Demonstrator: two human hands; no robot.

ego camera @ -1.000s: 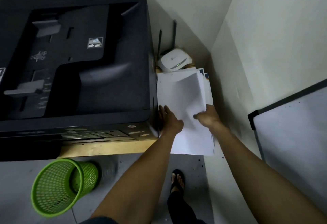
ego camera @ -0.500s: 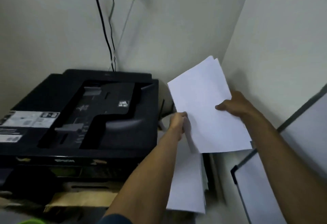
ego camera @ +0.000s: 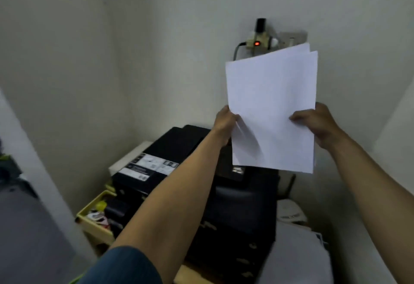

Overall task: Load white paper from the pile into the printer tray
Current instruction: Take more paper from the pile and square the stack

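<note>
Holding a thin sheaf of plain white paper sheets (ego camera: 271, 109) upright at the upper right of centre frame, long axis near vertical, its top edges fanned slightly apart. Left hand (ego camera: 225, 121) pinches the left edge, right hand (ego camera: 317, 122) the right edge, fingers (ego camera: 299, 114) of both clamped on the sheets. Black boxy printer (ego camera: 242, 196) sits directly below and slightly left of the sheaf, well apart from its lower edge. Feed tray opening not discernible. Judgement: the sheaf must come down and leftward; left hand is nearer the printer.
</note>
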